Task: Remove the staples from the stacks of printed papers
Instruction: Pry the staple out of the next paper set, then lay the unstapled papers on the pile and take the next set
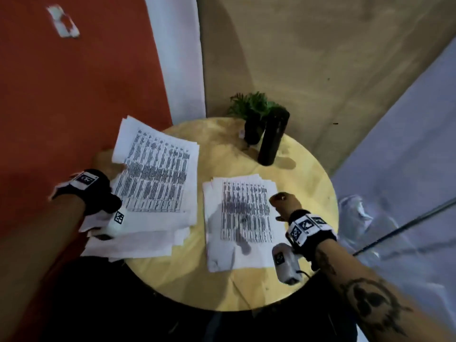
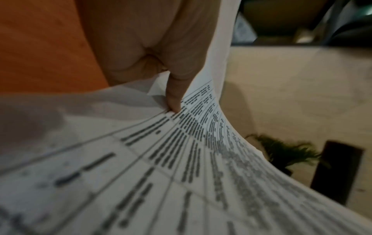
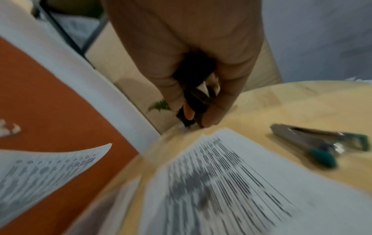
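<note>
Two stacks of printed papers lie on a round yellow table (image 1: 222, 287). The larger, fanned left stack (image 1: 158, 174) overhangs the table's left edge. My left hand (image 2: 173, 108) pinches its top sheets at the near left corner, thumb on the print, and they curl upward. The smaller right stack (image 1: 244, 218) lies flat in the middle. My right hand (image 1: 283, 203) hovers at that stack's far right corner. In the right wrist view it grips a dark staple remover (image 3: 196, 98) between thumb and fingers, tip just above the table. No staple can be made out.
A stapler-like metal tool with teal handles (image 3: 322, 146) lies on the table right of the right stack. A small green plant (image 1: 254, 107) and a tall black cylinder (image 1: 272, 139) stand at the table's far edge. An orange wall is on the left.
</note>
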Demonstrator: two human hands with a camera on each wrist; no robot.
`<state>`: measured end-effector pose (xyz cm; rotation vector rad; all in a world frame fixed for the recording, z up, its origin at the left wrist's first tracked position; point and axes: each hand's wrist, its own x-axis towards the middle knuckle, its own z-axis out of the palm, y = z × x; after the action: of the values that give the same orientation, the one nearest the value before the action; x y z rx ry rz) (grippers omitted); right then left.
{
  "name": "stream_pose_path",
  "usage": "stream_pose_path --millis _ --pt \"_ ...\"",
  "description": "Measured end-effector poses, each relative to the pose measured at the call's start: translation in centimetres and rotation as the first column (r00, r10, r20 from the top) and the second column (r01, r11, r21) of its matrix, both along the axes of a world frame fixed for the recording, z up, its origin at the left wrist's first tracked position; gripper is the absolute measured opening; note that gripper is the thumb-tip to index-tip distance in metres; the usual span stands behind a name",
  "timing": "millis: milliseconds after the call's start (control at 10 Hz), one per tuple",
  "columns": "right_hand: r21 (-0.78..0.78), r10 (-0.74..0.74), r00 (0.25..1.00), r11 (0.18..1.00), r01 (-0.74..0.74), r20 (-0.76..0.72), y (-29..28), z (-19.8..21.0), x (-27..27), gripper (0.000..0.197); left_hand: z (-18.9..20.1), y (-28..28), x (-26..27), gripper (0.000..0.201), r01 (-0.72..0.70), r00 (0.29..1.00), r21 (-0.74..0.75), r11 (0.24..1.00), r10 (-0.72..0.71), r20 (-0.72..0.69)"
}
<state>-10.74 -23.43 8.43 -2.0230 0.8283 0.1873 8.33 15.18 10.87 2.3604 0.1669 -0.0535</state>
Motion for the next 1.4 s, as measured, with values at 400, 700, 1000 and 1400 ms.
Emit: stream_pose_path --millis 400,700,1000,1400 --pt "-0.206 0.617 0.573 0.563 -0.801 -0.539 4.2 -8.6 0.1 0.033 -9.3 2.2 1.6 0.048 -0.153 0.932 0.313 0.938 0.242 -0.269" --pt "-0.283 0.591 0.558 0.497 -0.821 -0.583 3.9 -8.2 0.3 0.038 -9.7 -5.3 2.0 0.067 -0.082 0.989 0.520 0.850 0.134 -0.063" --pt "-0.321 0.617 0.524 0.417 -0.850 -0.587 4.6 -7.5 0.2 0.037 -14.6 -21.8 -5.0 0.084 0.523 0.841 0.360 0.773 -0.401 -0.362" --pt "-0.306 0.649 0.520 0.422 -0.853 -0.555 4.3 -7.4 0.3 0.040 -13.7 -25.3 -5.4 0.112 0.396 0.902 0.321 0.860 -0.299 -0.311"
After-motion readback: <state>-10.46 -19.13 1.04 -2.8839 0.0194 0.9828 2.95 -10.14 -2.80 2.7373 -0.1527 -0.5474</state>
